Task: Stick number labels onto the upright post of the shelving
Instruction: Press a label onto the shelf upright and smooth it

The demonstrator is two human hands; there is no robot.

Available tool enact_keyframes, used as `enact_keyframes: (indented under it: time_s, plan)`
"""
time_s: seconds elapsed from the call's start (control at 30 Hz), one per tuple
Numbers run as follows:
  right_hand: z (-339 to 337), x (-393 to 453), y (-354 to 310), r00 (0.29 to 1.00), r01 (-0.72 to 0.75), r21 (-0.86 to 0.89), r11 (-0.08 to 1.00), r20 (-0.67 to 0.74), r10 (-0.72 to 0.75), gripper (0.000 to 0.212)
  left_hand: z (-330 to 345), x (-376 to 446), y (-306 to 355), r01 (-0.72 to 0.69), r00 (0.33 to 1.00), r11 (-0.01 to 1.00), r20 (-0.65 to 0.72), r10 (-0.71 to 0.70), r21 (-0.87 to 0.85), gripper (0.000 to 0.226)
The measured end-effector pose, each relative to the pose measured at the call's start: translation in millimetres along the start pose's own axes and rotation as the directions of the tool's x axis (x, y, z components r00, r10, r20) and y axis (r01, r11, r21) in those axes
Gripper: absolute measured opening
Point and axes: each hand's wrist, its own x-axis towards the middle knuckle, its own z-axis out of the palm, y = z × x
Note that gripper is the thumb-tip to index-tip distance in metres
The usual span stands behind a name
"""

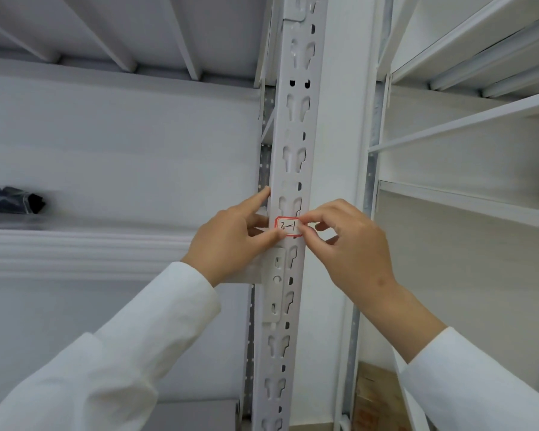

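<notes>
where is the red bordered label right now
In the head view the label sits on the front face of the upright post, just below centre frame, between the left hand and the right hand, whose fingers touch its two ends.

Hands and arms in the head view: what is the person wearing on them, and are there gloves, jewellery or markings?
Both hands, the left hand and the right hand, are bare: no gloves, rings or watch show. Each arm is covered by a long, loose white sleeve, the left sleeve and the right sleeve, ending at the wrist with a plain cuff. The fabric is smooth and unmarked, with soft folds; no logos or buttons are visible.
</notes>
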Motion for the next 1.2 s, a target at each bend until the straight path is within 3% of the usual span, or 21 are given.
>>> enact_keyframes:
  time_s: [0.13,0.43,0.6,0.73,0.93,1.2]
  plan:
    - [0.7,-0.6,0.2,0.999,-0.033,0.041,0.999,0.005,0.033,0.005,-1.1,-1.2,0.3,-0.015,1.0,0.997,0.002,0.015,0.079,0.075]
    - [5.5,0.5,-4.5,0.977,-0.213,0.159,0.964,0.017,0.213,0.007,-1.3,-1.5,0.9,-0.016,1.0,0.997,-0.012,0.017,0.08,0.072]
    - [2.3,5.0,-6.9,0.964,-0.263,0.119,0.957,0.078,0.255,0.007,-1.0,-1.4,2.0,-0.003,1.0,0.996,-0.022,0.005,0.088,0.067]
    - [3.0,-0.8,-11.4,0.959,-0.198,0.024,0.98,0.21,0.188,0.008,-1.3,-2.6,2.6,-0.01,1.0,0.997,-0.007,0.011,0.074,0.07]
    - [7.2,-2.7,-5.4,0.994,-0.101,0.1,0.99,-0.028,0.104,0.006,-2.2,-3.0,3.6,-0.004,1.0,0.995,-0.01,0.006,0.101,0.065]
    - [16.4,-8.4,6.8,0.981,0.099,-0.031,0.995,-0.162,-0.102,0.009,-2.1,-3.4,3.7,-0.008,1.0,0.992,-0.014,0.01,0.127,0.067]
